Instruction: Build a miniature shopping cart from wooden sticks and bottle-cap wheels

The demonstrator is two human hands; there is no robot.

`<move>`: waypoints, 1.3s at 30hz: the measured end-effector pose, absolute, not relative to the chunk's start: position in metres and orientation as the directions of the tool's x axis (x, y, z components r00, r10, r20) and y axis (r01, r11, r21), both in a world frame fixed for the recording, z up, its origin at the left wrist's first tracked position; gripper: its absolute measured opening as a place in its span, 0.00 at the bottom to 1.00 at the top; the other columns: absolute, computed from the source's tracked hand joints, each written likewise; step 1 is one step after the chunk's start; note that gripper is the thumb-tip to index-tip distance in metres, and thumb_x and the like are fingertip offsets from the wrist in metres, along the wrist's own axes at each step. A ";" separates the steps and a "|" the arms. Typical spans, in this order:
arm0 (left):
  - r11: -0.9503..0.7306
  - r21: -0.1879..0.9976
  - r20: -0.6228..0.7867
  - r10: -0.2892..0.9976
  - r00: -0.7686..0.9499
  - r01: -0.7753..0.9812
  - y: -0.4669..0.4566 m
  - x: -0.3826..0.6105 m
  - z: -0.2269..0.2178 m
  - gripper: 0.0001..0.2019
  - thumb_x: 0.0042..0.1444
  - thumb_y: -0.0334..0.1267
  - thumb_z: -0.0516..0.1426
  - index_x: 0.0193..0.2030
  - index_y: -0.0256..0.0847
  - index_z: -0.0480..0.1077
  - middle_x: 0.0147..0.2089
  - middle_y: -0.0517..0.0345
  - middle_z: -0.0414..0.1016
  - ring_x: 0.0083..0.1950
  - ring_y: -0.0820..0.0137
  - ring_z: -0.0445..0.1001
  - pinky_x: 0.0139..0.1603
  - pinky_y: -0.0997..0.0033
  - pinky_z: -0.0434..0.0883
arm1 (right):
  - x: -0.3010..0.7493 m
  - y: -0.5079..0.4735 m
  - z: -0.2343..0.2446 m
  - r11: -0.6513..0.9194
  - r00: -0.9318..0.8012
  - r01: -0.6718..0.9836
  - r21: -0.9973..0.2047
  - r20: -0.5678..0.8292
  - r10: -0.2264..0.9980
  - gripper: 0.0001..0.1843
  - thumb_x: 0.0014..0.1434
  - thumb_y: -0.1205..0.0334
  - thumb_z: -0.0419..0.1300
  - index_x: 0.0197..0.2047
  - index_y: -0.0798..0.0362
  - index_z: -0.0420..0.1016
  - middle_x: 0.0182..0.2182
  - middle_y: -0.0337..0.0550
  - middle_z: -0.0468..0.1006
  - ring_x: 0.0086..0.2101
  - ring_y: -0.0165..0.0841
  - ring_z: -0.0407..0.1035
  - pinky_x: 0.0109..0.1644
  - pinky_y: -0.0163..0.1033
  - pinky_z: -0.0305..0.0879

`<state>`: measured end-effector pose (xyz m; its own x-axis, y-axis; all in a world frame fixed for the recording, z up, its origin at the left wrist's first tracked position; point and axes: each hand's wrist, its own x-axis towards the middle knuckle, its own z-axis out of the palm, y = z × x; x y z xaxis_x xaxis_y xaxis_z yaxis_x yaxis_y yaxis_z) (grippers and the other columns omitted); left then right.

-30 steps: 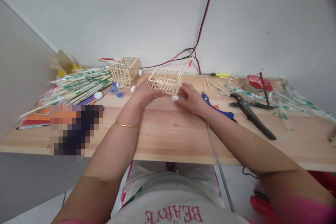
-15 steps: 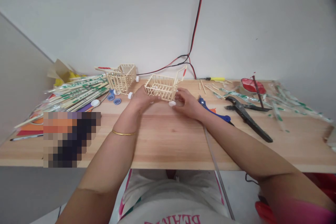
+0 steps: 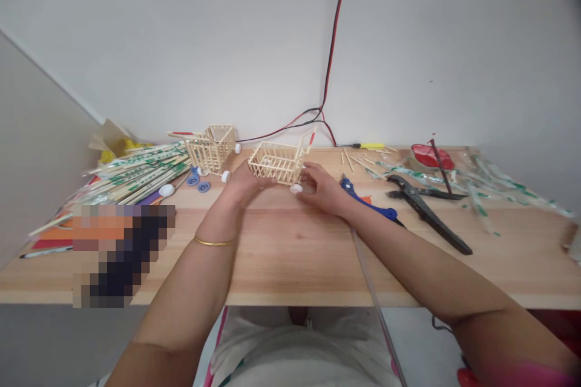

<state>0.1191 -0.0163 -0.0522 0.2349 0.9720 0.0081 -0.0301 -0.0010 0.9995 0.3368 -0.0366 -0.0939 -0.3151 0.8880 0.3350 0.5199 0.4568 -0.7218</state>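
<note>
A small cart made of pale wooden sticks [image 3: 278,161] rests on the wooden table [image 3: 290,254], far centre. My left hand [image 3: 242,183] grips its left end with curled fingers. At the cart's right end my right hand [image 3: 320,186] has its fingers closed around the lower corner, by a white cap wheel [image 3: 296,188]. A red-tipped stick handle rises from the cart's right side. A gold bangle circles my left wrist.
A second stick cart [image 3: 211,147] stands further left, with blue and white bottle caps [image 3: 198,182] beside it. Wrapped chopsticks [image 3: 131,170] are piled at the left. Black pliers [image 3: 426,210], a blue glue gun [image 3: 370,204] and a red dish [image 3: 431,156] lie to the right.
The view has tilted upward, so everything sits lower in the frame. Both hands keep their hold on the cart, which has shifted only slightly.
</note>
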 end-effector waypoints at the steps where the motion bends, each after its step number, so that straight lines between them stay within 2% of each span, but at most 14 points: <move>1: -0.008 0.999 0.016 0.971 0.237 -0.033 -0.016 0.119 -0.052 0.26 0.29 0.27 0.69 0.42 0.34 0.72 0.40 0.53 0.78 0.41 0.65 0.75 0.48 0.62 0.71 | 0.337 -0.037 -0.094 0.450 -0.310 0.518 -0.728 0.331 0.891 0.22 0.49 0.63 0.64 0.49 0.54 0.71 0.59 0.56 0.62 0.56 0.41 0.64 0.59 0.49 0.65; 11: -0.023 0.994 0.051 0.961 0.273 -0.107 -0.014 0.118 -0.060 0.29 0.32 0.27 0.69 0.46 0.35 0.70 0.43 0.52 0.77 0.42 0.67 0.75 0.47 0.66 0.71 | 0.337 -0.037 -0.093 0.434 -0.311 0.521 -0.735 0.310 0.898 0.23 0.49 0.63 0.64 0.50 0.55 0.70 0.60 0.58 0.61 0.57 0.42 0.64 0.60 0.49 0.64; 15: -0.049 0.989 0.091 0.946 0.311 -0.142 -0.011 0.118 -0.063 0.31 0.32 0.27 0.69 0.49 0.36 0.70 0.46 0.50 0.77 0.45 0.65 0.75 0.48 0.64 0.71 | 0.337 -0.037 -0.091 0.450 -0.319 0.516 -0.729 0.324 0.891 0.23 0.48 0.65 0.64 0.50 0.54 0.71 0.59 0.57 0.62 0.59 0.42 0.62 0.60 0.50 0.63; 19: -0.084 0.991 0.111 0.947 0.300 -0.100 -0.010 0.115 -0.062 0.34 0.31 0.27 0.69 0.50 0.36 0.69 0.47 0.49 0.77 0.46 0.63 0.75 0.49 0.62 0.72 | 0.337 -0.037 -0.090 0.458 -0.325 0.495 -0.738 0.332 0.885 0.23 0.48 0.65 0.63 0.50 0.53 0.71 0.59 0.55 0.63 0.58 0.41 0.63 0.59 0.49 0.64; 26: 0.013 1.000 -0.018 0.978 0.208 0.025 -0.017 0.111 -0.053 0.31 0.31 0.30 0.69 0.48 0.37 0.70 0.43 0.53 0.77 0.42 0.66 0.75 0.41 0.69 0.72 | 0.336 -0.038 -0.087 0.459 -0.332 0.496 -0.737 0.328 0.885 0.24 0.49 0.66 0.63 0.52 0.54 0.71 0.58 0.55 0.63 0.58 0.40 0.62 0.60 0.46 0.64; 33: -0.009 0.995 -0.013 0.977 0.211 0.101 -0.015 0.110 -0.053 0.24 0.33 0.33 0.69 0.41 0.36 0.72 0.36 0.54 0.76 0.41 0.63 0.75 0.41 0.66 0.71 | 0.336 -0.038 -0.087 0.439 -0.327 0.499 -0.747 0.307 0.894 0.24 0.49 0.64 0.64 0.52 0.55 0.71 0.60 0.57 0.62 0.57 0.41 0.64 0.59 0.47 0.64; 39: -0.032 0.995 0.010 0.975 0.220 0.095 -0.013 0.108 -0.055 0.25 0.32 0.33 0.70 0.41 0.36 0.72 0.37 0.54 0.77 0.44 0.62 0.75 0.45 0.64 0.72 | 0.337 -0.038 -0.088 0.430 -0.327 0.502 -0.751 0.295 0.898 0.26 0.48 0.67 0.64 0.53 0.55 0.70 0.60 0.57 0.61 0.59 0.41 0.62 0.60 0.47 0.64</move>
